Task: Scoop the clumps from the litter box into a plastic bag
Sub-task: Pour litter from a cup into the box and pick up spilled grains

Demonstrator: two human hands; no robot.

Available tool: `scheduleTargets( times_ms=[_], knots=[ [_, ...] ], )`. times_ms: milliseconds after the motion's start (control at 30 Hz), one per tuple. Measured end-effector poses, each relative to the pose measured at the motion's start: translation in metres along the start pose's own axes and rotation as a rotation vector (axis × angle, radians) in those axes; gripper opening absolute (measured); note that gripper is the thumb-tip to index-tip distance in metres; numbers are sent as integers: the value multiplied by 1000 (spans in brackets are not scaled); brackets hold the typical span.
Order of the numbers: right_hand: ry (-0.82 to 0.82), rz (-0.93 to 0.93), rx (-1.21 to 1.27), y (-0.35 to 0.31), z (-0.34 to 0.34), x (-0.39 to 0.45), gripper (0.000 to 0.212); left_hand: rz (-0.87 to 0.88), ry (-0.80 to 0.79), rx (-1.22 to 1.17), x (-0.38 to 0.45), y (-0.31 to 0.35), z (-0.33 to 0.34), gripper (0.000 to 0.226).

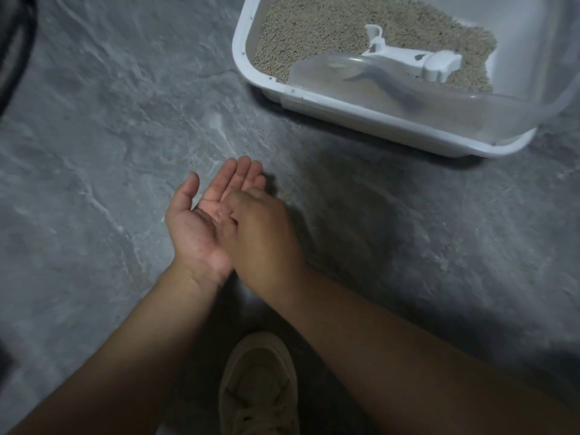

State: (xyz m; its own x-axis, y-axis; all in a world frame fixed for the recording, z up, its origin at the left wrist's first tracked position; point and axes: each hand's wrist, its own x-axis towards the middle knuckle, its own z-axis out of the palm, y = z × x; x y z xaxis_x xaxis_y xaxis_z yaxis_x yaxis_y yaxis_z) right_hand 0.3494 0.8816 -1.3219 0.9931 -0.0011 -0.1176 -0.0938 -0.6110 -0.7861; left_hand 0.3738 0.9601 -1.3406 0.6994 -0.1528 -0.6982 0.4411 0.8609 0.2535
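Note:
A white litter box (361, 116) stands on the floor at the upper right, with beige granular litter (314, 32) inside. A white scoop (417, 59) lies on the litter near the box's front wall. Low in the middle, my left hand (201, 221) is held palm up with fingers straight. My right hand (263, 233) lies palm down across it, its fingertips touching the left palm. Neither hand holds anything that I can see. No plastic bag is in view.
The floor (110, 136) is grey marbled stone with a few stray litter grains near my hands. A translucent hood or lid (470, 105) covers the box's right part. My beige shoe (260, 387) is at the bottom centre. A dark object (12, 51) sits at the left edge.

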Motion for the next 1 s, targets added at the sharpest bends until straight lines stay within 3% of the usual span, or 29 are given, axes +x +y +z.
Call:
scheduleTargets(
  times_ms=[167, 300, 433, 600, 1000],
  knots=[
    [-8, -54, -158, 22, -15, -6, 6, 42, 29, -61, 4, 5, 0, 49],
    [89, 173, -190, 57, -33, -3, 10, 74, 62, -93, 7, 10, 1, 48],
    [-29, 400, -131, 76, -42, 6, 16, 98, 79, -84, 10, 12, 0, 47],
    [-109, 266, -361, 73, -37, 26, 11, 104, 92, -58, 12, 13, -1, 48],
    [-118, 219, -405, 70, -37, 33, 19, 117, 131, -33, 9, 16, -4, 48]
  ],
)
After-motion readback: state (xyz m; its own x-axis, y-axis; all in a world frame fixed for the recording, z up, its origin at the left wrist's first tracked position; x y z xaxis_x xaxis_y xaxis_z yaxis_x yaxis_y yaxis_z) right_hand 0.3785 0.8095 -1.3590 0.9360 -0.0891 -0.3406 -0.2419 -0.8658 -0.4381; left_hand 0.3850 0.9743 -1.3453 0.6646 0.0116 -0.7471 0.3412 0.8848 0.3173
